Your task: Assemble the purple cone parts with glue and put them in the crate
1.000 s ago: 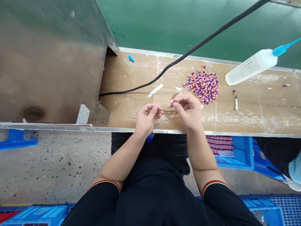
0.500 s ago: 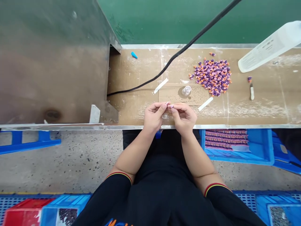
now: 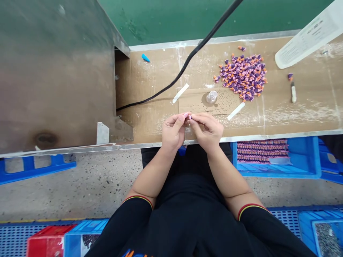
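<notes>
**Two-Hand Work Position at Cardboard-Covered Bench**

Arrangement, largest item to smallest:

One metal housing (image 3: pixel 61 82) stands at the left end of the bench (image 3: pixel 158 75). Three blue bins are visible: one (image 3: pixel 304 155) below the bench front, containing rows of small parts, and two at the lower edge of the view. One red bin (image 3: pixel 50 241) adjoins the lower-left blue one. One white bottle (image 3: pixel 308 37) leans at the right, partly out of view. One black cable (image 3: pixel 184 66) crosses the bench.

One pile (image 3: pixel 243 76) of purple, orange and pink parts (too many to count exactly) lies beyond the right hand (image 3: pixel 209 132) and to its right. One clear cup (image 3: pixel 212 96) stands on a cardboard piece (image 3: pixel 193 100), between two white strips, left (image 3: pixel 180 93) and right (image 3: pixel 235 111). One small knife (image 3: pixel 293 92) lies right of the pile, with one loose part (image 3: pixel 290 76) just beyond its tip. One blue cap (image 3: pixel 145 58) lies near the back edge.

Hands: two. The left hand (image 3: pixel 173 132) pinches one pink piece (image 3: pixel 185 115) between thumb and fingers. The right hand, also narrow, pinches one pink-and-white piece (image 3: pixel 190 117) at its fingertips. The two pieces are close together; contact cannot be confirmed.
</notes>
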The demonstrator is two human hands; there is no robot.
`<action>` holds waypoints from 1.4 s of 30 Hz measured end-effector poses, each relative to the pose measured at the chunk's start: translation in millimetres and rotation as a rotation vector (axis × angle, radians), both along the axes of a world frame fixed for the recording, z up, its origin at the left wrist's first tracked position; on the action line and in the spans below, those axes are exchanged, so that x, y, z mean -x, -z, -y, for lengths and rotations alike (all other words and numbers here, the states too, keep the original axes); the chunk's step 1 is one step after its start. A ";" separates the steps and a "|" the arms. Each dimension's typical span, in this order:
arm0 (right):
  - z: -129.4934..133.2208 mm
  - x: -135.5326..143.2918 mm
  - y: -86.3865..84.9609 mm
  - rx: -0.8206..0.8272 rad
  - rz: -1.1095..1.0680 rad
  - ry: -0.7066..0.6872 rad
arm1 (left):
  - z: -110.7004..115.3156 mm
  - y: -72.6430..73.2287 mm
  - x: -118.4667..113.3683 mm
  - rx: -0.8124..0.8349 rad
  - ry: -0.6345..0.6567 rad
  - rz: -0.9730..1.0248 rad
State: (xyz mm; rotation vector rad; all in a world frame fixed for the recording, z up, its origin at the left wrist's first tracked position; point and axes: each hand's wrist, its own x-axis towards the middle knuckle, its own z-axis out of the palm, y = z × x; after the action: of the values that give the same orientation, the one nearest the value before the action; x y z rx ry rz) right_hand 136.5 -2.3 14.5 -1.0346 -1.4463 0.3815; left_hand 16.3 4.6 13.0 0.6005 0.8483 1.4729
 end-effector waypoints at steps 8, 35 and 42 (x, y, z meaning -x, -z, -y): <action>-1.1 1.1 -1.2 -0.049 -0.005 -0.006 | -0.1 -0.4 -1.4 0.002 -0.020 -0.013; 1.9 0.2 3.8 -0.020 0.131 0.071 | 9.7 7.2 -5.9 -0.193 -0.176 -0.415; 1.6 -1.4 2.3 -0.067 0.073 0.079 | 11.8 -0.8 -5.7 -0.321 -0.202 -0.559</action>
State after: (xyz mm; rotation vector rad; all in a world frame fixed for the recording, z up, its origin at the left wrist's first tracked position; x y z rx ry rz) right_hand 137.9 -3.9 12.2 -1.0566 -1.4683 0.2389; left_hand 22.0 -7.1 13.8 1.2340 1.1326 1.6662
